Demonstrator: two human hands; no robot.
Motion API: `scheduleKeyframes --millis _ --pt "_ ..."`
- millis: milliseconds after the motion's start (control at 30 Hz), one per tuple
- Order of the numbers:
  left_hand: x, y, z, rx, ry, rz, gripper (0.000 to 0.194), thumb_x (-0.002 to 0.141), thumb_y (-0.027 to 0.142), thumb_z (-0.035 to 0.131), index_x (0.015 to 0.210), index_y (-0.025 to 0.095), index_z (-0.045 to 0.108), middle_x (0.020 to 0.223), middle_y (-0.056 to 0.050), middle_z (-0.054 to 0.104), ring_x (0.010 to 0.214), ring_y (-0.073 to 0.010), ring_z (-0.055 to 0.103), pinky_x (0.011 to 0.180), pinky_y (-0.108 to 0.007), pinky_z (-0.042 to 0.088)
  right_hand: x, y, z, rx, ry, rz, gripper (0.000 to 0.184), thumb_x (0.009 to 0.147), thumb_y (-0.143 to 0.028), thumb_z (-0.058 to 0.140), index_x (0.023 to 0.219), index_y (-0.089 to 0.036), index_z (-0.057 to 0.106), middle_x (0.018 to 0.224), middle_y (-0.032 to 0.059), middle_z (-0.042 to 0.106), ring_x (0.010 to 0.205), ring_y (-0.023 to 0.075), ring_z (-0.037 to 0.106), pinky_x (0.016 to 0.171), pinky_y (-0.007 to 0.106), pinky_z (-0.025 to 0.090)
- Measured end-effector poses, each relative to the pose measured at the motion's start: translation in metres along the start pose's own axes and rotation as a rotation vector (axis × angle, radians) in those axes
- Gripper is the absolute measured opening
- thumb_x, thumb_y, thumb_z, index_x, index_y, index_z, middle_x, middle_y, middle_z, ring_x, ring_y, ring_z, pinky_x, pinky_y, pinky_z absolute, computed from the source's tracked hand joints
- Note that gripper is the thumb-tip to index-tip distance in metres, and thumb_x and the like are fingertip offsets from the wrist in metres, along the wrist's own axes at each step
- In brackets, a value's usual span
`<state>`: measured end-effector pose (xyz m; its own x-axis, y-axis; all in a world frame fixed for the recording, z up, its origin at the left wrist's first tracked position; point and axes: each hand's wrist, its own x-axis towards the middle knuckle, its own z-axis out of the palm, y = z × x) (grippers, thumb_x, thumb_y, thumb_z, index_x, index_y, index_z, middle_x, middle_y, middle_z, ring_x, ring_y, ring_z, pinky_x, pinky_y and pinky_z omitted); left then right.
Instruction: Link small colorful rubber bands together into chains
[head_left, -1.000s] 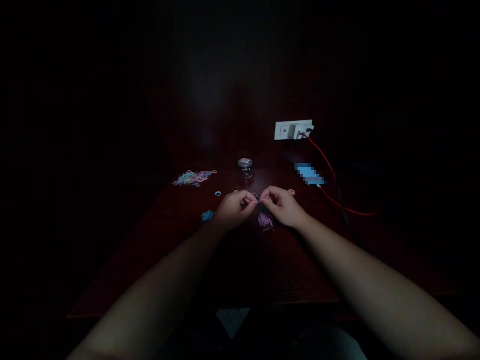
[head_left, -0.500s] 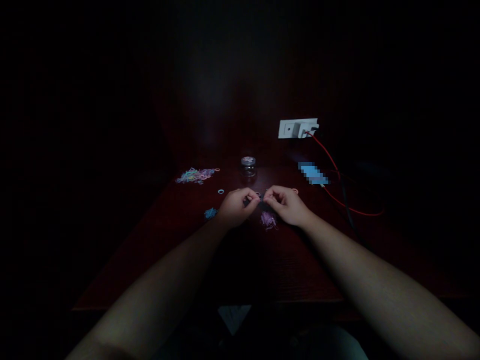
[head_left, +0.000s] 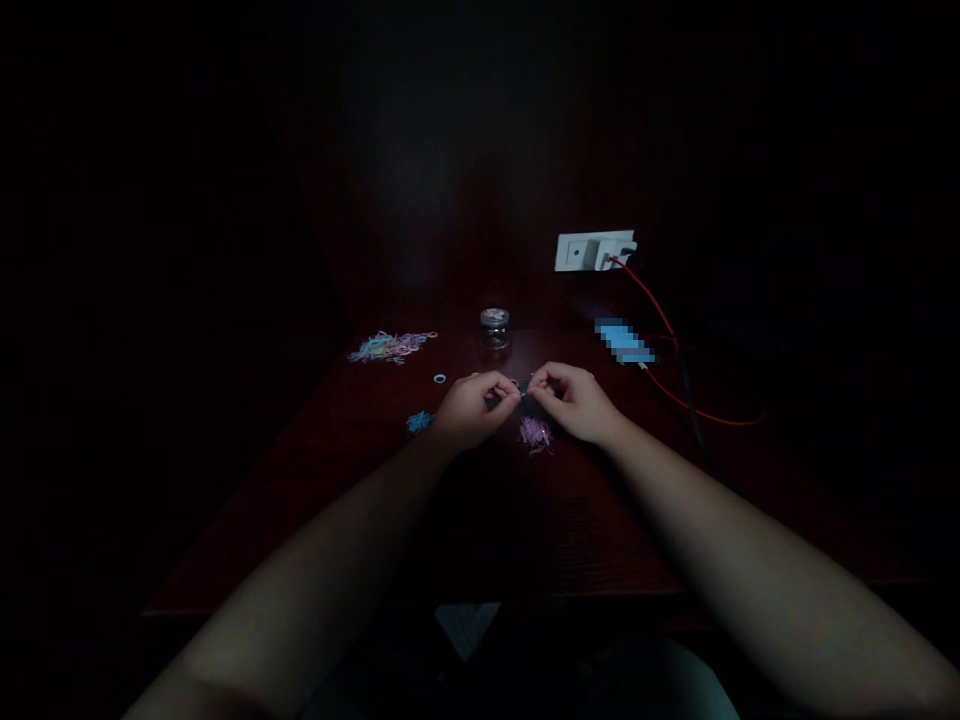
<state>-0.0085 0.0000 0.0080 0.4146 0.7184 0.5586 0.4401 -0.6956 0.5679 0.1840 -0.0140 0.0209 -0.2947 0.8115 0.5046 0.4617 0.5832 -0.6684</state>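
My left hand (head_left: 474, 408) is closed in a pinch, thumb against fingertips. Facing it, my right hand (head_left: 574, 402) pinches in the same way, with only a narrow gap between the two. A tiny pale rubber band (head_left: 523, 394) spans the gap, held at both ends; its full shape is too small to make out. Just below the right fingers lies a pile of purple rubber bands (head_left: 535, 435). Beside my left wrist is a small heap of blue rubber bands (head_left: 419, 422), partly covered by the hand. One light blue band (head_left: 439, 379) lies alone behind it.
A mixed pile of coloured rubber bands (head_left: 394, 347) lies at the back left of the dark red table (head_left: 315, 510). A clear lidded jar (head_left: 494, 328) stands at the back. To the right, a blurred-out phone (head_left: 624, 341) has a red cable (head_left: 705, 413) running to the wall socket (head_left: 592, 251).
My fingertips have come slightly closer together around the small band, and the right hand has tipped a little, covering the pinkish band behind it. The piles look the same.
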Motion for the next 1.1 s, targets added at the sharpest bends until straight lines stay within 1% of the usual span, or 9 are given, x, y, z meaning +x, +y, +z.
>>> scheduleKeyframes --millis 100,167,233,367,467,633,800,933,1100 --pt "0.0 0.001 -0.003 0.032 -0.058 0.043 0.013 0.083 0.028 0.058 0.089 0.018 0.064 0.085 -0.002 0.069 0.079 -0.0142 0.062 0.074 -0.027 0.047 0.002 0.007 -0.008 -0.053 -0.08 -0.003 0.015 0.081 -0.027 0.057 0.078 -0.014 0.061 0.068 0.0013 0.057 0.059 0.0111 0.049 0.056 0.023 0.037" --pt "0.001 0.002 -0.004 0.077 -0.104 0.087 0.013 0.081 0.027 0.061 0.092 0.019 0.064 0.086 -0.002 0.069 0.083 -0.0155 0.061 0.08 -0.03 0.046 0.003 0.014 -0.014 -0.114 -0.162 -0.028 0.013 0.08 -0.026 0.057 0.079 -0.014 0.063 0.075 0.0031 0.062 0.067 0.0127 0.054 0.062 0.024 0.04" --pt "0.001 0.003 -0.006 0.12 -0.142 0.117 0.014 0.08 0.027 0.063 0.091 0.02 0.065 0.087 -0.002 0.069 0.087 -0.0169 0.061 0.084 -0.032 0.045 0.003 0.02 -0.02 -0.172 -0.241 -0.008 0.013 0.079 -0.025 0.058 0.078 -0.015 0.065 0.073 0.0024 0.063 0.067 0.0128 0.055 0.063 0.025 0.04" --pt "0.0 0.006 -0.011 0.137 -0.211 0.113 0.01 0.079 0.029 0.064 0.082 0.02 0.065 0.081 -0.001 0.068 0.08 -0.016 0.06 0.073 -0.029 0.044 0.003 0.024 -0.025 -0.221 -0.309 0.044 0.012 0.077 -0.023 0.059 0.078 -0.016 0.068 0.074 0.0025 0.067 0.068 0.0138 0.059 0.066 0.026 0.04" --pt "-0.001 0.012 -0.015 0.128 -0.308 0.104 0.016 0.077 0.035 0.066 0.072 0.02 0.066 0.071 0.0 0.067 0.066 -0.0132 0.059 0.063 -0.026 0.042 0.002 0.021 -0.023 -0.252 -0.346 0.054 0.012 0.076 -0.021 0.059 0.079 -0.016 0.07 0.076 0.0026 0.069 0.07 0.0142 0.06 0.068 0.026 0.042" --pt "-0.004 0.022 -0.015 0.173 -0.478 0.086 0.023 0.067 0.045 0.073 0.069 0.023 0.069 0.064 0.002 0.067 0.061 -0.0131 0.059 0.059 -0.026 0.04 0.002 0.021 -0.016 -0.199 -0.395 0.041 0.014 0.075 -0.018 0.058 0.079 -0.015 0.071 0.078 0.0032 0.07 0.07 0.014 0.06 0.066 0.025 0.043" --pt "-0.006 0.024 -0.009 0.242 -0.495 0.057 0.023 0.065 0.047 0.074 0.064 0.024 0.068 0.062 0.003 0.066 0.056 -0.013 0.057 0.054 -0.026 0.036 0.002 0.025 -0.013 -0.169 -0.395 0.024 0.014 0.075 -0.018 0.058 0.08 -0.015 0.071 0.076 0.0036 0.069 0.067 0.0133 0.058 0.064 0.025 0.042" --pt "-0.007 0.024 -0.006 0.257 -0.51 0.067 0.017 0.07 0.04 0.069 0.063 0.025 0.069 0.06 0.003 0.066 0.053 -0.0123 0.056 0.051 -0.026 0.033 0.002 0.022 -0.013 -0.214 -0.358 0.029 0.016 0.079 -0.02 0.055 0.081 -0.015 0.07 0.076 0.003 0.068 0.067 0.0129 0.057 0.063 0.024 0.041" --pt "-0.008 0.026 -0.006 0.248 -0.483 0.075 0.013 0.072 0.032 0.065 0.061 0.024 0.068 0.058 0.004 0.065 0.051 -0.0114 0.055 0.05 -0.026 0.034 0.002 0.015 -0.014 -0.237 -0.314 0.035 0.014 0.079 -0.018 0.054 0.082 -0.015 0.067 0.079 0.0035 0.067 0.07 0.0134 0.057 0.066 0.025 0.041"
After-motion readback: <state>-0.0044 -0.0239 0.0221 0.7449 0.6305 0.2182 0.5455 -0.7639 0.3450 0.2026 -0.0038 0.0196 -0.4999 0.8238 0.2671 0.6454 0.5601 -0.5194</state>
